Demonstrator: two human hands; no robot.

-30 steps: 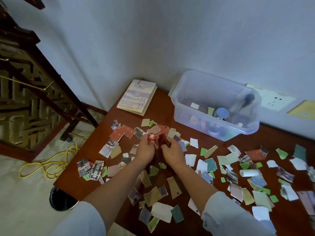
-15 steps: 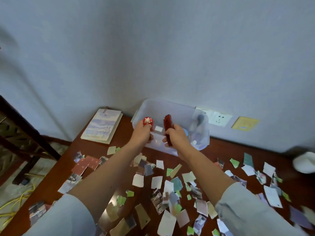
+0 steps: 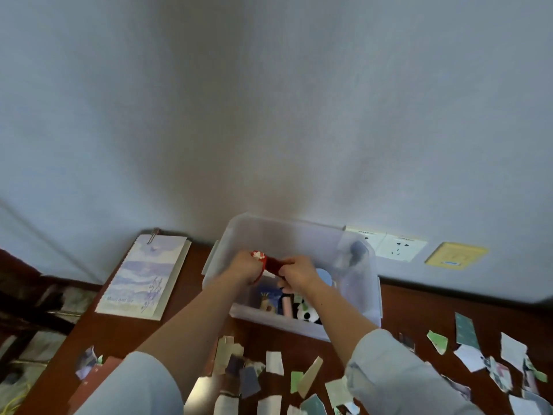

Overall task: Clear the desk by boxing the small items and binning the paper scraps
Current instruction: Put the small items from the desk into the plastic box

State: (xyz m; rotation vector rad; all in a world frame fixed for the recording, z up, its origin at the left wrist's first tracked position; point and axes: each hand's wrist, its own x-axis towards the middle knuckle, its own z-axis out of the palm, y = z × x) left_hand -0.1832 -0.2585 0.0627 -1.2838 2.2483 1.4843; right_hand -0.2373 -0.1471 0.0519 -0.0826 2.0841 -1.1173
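Both my hands are inside the clear plastic box (image 3: 363, 298) that stands against the wall. My left hand (image 3: 244, 269) grips a small red item with a white figure on top (image 3: 258, 255). My right hand (image 3: 299, 272) holds a dark red item (image 3: 273, 264), close against the left one. Small items lie in the box below them: a blue round lid (image 3: 324, 277), a black and white toy (image 3: 308, 313), a dark blue card (image 3: 269, 298). Torn paper scraps (image 3: 273, 362) cover the brown desk (image 3: 110, 333) in front.
A notebook with a purple cover (image 3: 143, 275) lies left of the box by the wall. Wall sockets (image 3: 399, 248) and a yellow plate (image 3: 454, 256) sit behind the box. More scraps (image 3: 466, 327) spread to the right. Dark wooden furniture (image 3: 27, 298) stands off the desk's left edge.
Both hands carried the red items from the desk's scrap pile up over the box rim and have lowered them inside the box, closer together. My view tilted up toward the wall.
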